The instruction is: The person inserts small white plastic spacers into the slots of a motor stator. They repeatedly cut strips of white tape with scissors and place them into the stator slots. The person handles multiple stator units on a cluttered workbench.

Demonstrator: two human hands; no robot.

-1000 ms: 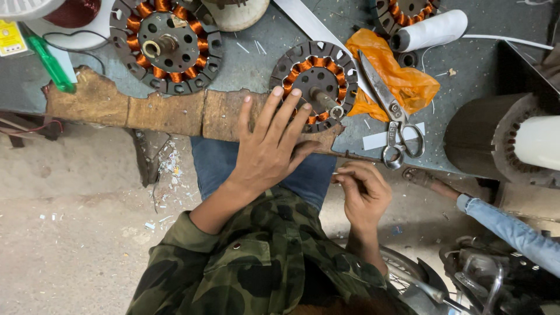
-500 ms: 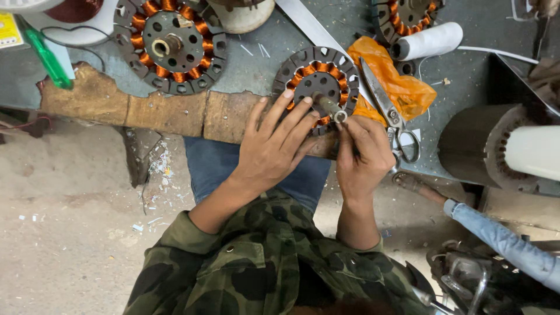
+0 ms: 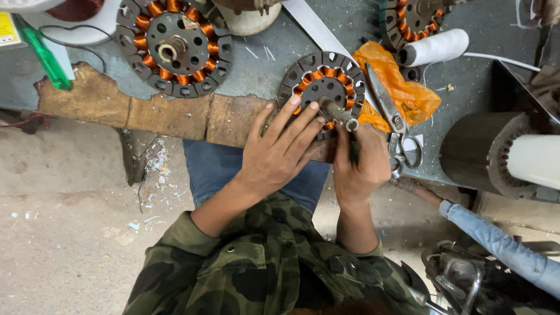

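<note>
Grey workbench [image 3: 466, 87] with wound stators [image 3: 324, 87], scissors [image 3: 392, 119], thread spool [image 3: 434, 48].

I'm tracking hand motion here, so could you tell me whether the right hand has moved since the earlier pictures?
Yes: the right hand rose from the lap to the stator at the bench edge.

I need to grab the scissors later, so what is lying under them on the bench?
The scissors lie on an orange plastic bag on the grey bench. Their handles sit beside the right hand. What is in or under the bag cannot be seen.
</note>
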